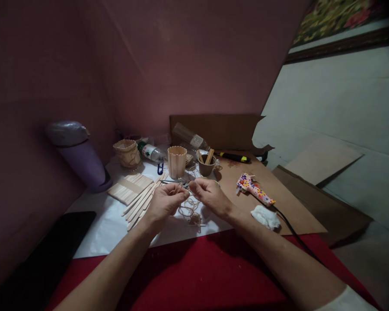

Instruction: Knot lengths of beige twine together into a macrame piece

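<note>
Near the middle of the work area, my left hand (168,199) is closed in a pinch on thin brown twine. Close to its right, my right hand (210,194) is also pinched on the twine, its fingertips a short gap from the left ones. Loose twine (189,208) lies tangled on the white sheet below and between them. Just beyond the hands stands a cup made of wooden sticks (177,162). Scissors (173,182) lie in front of that cup, partly hidden by my hands.
Wooden sticks (129,189) lie left, beside a purple bottle (84,160). Behind are a twine-wrapped cup (127,154), plastic bottles (151,151) and a small pot (207,165). A flowered glue gun (254,189), its cord and white tissue (266,217) rest at right.
</note>
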`<state>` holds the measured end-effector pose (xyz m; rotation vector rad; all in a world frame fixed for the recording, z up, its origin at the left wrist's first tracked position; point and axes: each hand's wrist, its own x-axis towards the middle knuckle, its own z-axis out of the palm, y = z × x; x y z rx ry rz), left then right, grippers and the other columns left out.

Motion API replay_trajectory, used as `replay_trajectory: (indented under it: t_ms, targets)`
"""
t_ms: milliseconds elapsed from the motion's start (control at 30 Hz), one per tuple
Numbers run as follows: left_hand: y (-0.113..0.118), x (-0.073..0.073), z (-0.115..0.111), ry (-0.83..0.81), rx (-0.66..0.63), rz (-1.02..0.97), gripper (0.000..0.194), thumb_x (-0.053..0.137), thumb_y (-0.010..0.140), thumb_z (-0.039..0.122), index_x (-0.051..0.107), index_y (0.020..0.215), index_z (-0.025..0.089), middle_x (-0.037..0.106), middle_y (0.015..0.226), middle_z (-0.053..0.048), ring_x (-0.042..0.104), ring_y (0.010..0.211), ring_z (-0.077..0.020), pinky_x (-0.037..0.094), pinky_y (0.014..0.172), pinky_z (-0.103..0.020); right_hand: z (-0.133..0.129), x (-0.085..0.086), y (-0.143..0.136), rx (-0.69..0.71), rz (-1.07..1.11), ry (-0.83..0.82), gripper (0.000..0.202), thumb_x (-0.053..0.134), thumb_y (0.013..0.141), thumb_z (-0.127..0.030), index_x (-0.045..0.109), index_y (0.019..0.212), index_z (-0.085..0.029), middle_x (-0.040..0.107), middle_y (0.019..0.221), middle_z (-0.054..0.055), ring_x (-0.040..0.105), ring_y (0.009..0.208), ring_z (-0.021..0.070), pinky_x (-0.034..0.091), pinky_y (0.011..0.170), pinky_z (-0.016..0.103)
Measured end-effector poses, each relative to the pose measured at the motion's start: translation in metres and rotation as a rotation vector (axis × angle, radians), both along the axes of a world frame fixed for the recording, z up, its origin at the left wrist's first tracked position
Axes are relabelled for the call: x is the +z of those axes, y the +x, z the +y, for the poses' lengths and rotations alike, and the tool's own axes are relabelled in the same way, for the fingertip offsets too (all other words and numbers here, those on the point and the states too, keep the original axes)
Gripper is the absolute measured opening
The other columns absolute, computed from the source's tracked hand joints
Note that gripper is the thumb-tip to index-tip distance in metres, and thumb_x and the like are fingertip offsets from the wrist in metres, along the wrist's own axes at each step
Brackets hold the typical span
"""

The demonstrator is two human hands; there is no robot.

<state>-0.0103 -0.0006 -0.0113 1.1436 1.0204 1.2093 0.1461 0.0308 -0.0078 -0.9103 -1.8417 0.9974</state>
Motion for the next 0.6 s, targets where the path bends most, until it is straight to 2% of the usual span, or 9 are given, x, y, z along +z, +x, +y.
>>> replay_trajectory:
  t_ms: [100, 333, 600]
  targets:
    - [0.0015, -0.0008, 0.0001, 0.018, -0.010, 0.002, 0.024, 0.075, 0.063, 0.031, 0.058, 0.063, 0.013, 0.042, 0.047, 0.007, 0.029, 0.036, -0.0024, 0.016, 0.036, -0.019, -0.0007, -0.0014, -0.0007, 0.008, -0.039, 0.018, 0.048, 0.046, 0.085, -0.056, 0.041, 0.054, -0.018, 0.036, 0.053, -0.003, 0.033, 0.053, 0.0097, 0.024, 0.050, 0.025]
    - [-0.0006, 0.0022, -0.0001, -0.072, -0.093, -0.084, 0.025, 0.070, 0.070, 0.032, 0.052, 0.065, 0.015, 0.031, 0.045, 0.010, 0.020, 0.036, -0.0018, 0.012, 0.036, -0.018, 0.0018, 0.0028, 0.0023, 0.097, 0.031, -0.069, 0.028, 0.048, 0.086, -0.035, 0.048, 0.063, -0.018, 0.045, 0.056, -0.003, 0.041, 0.053, 0.0103, 0.032, 0.052, 0.025]
    - [-0.0019, 0.0048, -0.0014, -0.139, -0.117, -0.122, 0.023, 0.070, 0.070, 0.030, 0.053, 0.068, 0.015, 0.026, 0.046, 0.011, 0.017, 0.037, -0.0015, 0.009, 0.036, -0.018, -0.0007, 0.0074, 0.0021, 0.033, 0.026, 0.010, 0.012, 0.054, 0.080, -0.021, 0.056, 0.069, -0.017, 0.050, 0.065, 0.000, 0.043, 0.061, 0.0113, 0.034, 0.056, 0.026]
